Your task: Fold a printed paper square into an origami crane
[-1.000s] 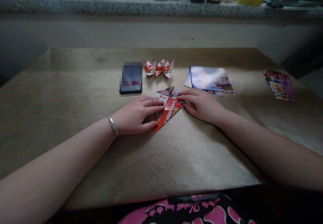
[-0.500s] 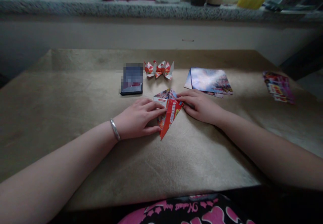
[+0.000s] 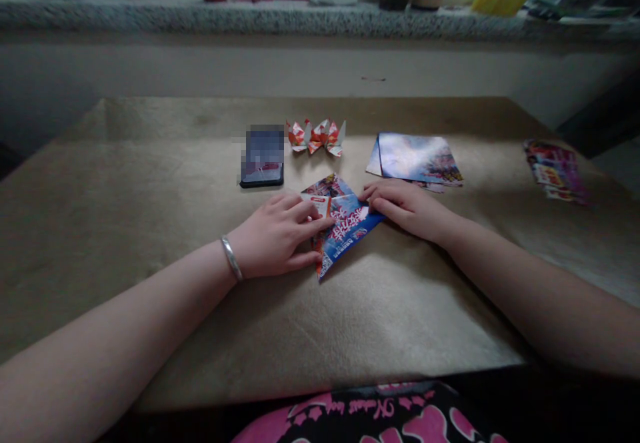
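Note:
A folded piece of printed paper (image 3: 345, 230) lies on the tan table (image 3: 150, 183), its blue flap with red characters facing up. My left hand (image 3: 275, 236), a silver bangle on its wrist, lies flat with fingers stretched out, pressing the paper's left side. To the right, my right hand (image 3: 407, 206) rests on the table with fingers curled, pinching the flap's right corner.
A dark phone (image 3: 261, 156) lies just beyond the paper. Folded paper cranes (image 3: 316, 136) stand beside it. A stack of printed sheets (image 3: 417, 158) lies at the right, more printed sheets (image 3: 555, 170) near the right edge. A cluttered stone sill (image 3: 300, 16) runs behind.
The red flap has been turned over to the right, so a blue face now shows. My right hand moved slightly right with it. My left hand stayed pressing.

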{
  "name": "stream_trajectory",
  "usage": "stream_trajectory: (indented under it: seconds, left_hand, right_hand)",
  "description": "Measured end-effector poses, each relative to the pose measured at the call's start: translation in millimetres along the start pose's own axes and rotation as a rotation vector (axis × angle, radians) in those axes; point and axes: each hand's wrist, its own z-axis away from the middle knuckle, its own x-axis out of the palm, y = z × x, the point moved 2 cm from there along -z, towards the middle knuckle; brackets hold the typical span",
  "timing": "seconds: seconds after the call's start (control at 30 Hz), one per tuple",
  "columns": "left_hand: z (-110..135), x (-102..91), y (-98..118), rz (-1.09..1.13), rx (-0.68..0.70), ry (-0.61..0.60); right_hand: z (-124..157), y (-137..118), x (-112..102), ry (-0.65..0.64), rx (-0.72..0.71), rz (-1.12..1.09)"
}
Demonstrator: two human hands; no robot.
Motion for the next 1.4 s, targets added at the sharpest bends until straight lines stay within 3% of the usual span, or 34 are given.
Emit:
stream_trajectory:
  seconds: [0.13,0.3,0.6,0.73,0.83,1.03,1.17,1.4]
  left_hand:
    - [0.1,2.4,-1.8,-0.002,-0.008,0.026]
    - [-2.7,8.0,-5.1,0.093,0.026,0.092]
    - [-10.3,11.7,-12.8,0.261,-0.174,-0.06]
    - [-7.0,9.4,-12.9,0.301,-0.199,-0.047]
    - [-3.2,7.0,-13.6,0.384,-0.196,0.011]
    - [1.2,0.8,-20.8,0.441,-0.089,0.322]
    - [3.7,-2.4,-23.1,0.196,0.029,0.206]
    - [4.1,-9.3,-20.1,0.038,-0.007,0.06]
  right_hand:
    - [-1.3,1.2,0.1,-0.062,-0.114,0.114]
    - [0.0,1.8,-2.1,-0.125,-0.125,0.151]
    - [2.5,0.1,-4.6,-0.159,-0.105,0.172]
    - [4.3,-5.4,-5.9,-0.157,-0.165,0.215]
    - [5.8,-9.5,-6.5,-0.165,-0.207,0.256]
    - [8.5,-10.6,-9.7,-0.222,-0.251,0.361]
    - [9.1,-12.9,-12.9,-0.222,-0.28,0.444]
    - [8.2,-29.8,-11.1,-0.204,-0.282,0.504]
